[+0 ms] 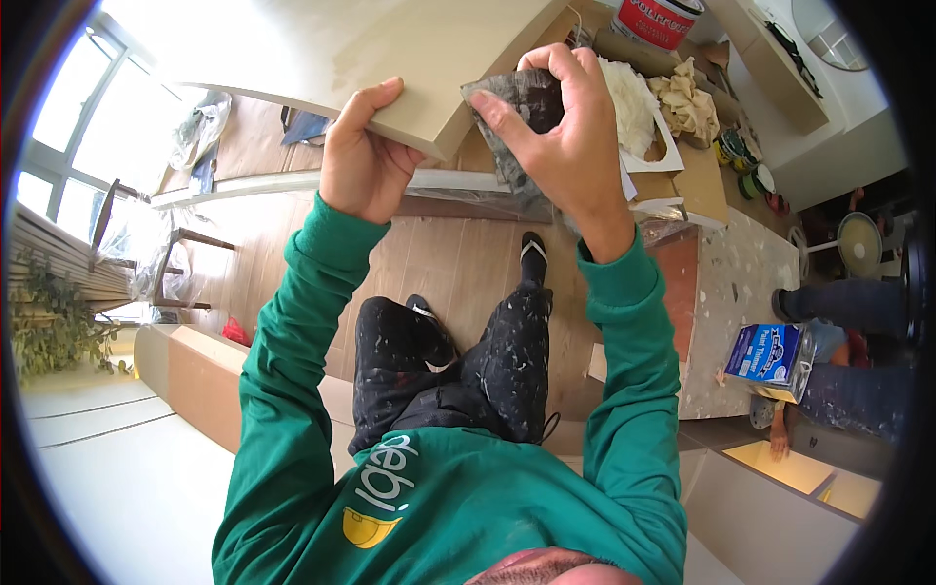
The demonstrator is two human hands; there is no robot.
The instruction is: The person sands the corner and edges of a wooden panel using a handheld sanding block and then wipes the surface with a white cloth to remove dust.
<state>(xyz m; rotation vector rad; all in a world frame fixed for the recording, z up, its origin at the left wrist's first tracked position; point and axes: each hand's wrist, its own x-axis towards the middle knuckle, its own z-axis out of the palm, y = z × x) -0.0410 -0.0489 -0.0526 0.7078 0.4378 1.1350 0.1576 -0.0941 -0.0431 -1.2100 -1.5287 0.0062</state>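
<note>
My left hand grips the corner edge of a large cream-coloured panel, thumb on top and fingers curled under it. In my right hand is a worn, dark grey piece of sandpaper, pinched between thumb and fingers. It is bent and stands right beside the panel's end edge. Whether the sandpaper touches that edge, I cannot tell.
Past my right hand lie white fluffy material, crumpled cream paper and a red-and-white can. A blue thinner can stands at right, near another person's hand. Wooden chairs are at left.
</note>
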